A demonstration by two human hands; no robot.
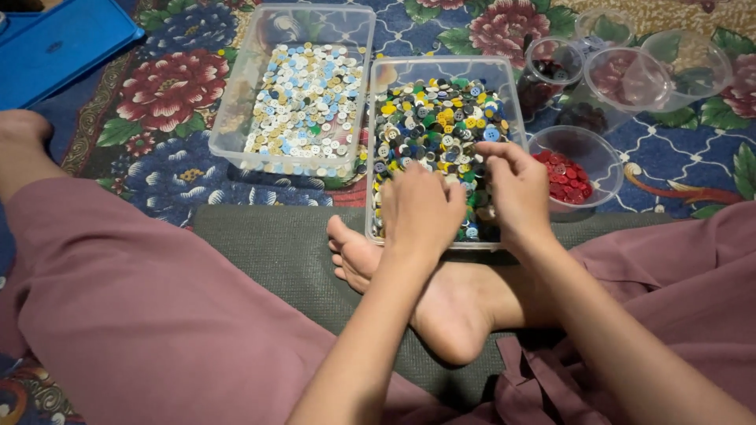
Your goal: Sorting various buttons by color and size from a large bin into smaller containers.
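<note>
A clear rectangular tub (376, 79) in front of me holds many mixed buttons (429, 118) in yellow, green, blue, black and grey. My left hand (421, 208) lies palm down in the near half of this tub, fingers spread over the buttons. My right hand (516, 189) is beside it at the tub's right side, fingers curled down onto the buttons; whether it pinches one I cannot tell. A small round clear bowl (606, 161) with red buttons (565, 179) sits just right of my right hand.
A second clear tub (236, 102) of white, pale blue and tan buttons stands to the left. Several round clear cups (630, 75) are at the back right, one with dark buttons. A blue lid (55, 43) lies far left. My crossed legs and bare foot (441, 307) rest on a dark mat.
</note>
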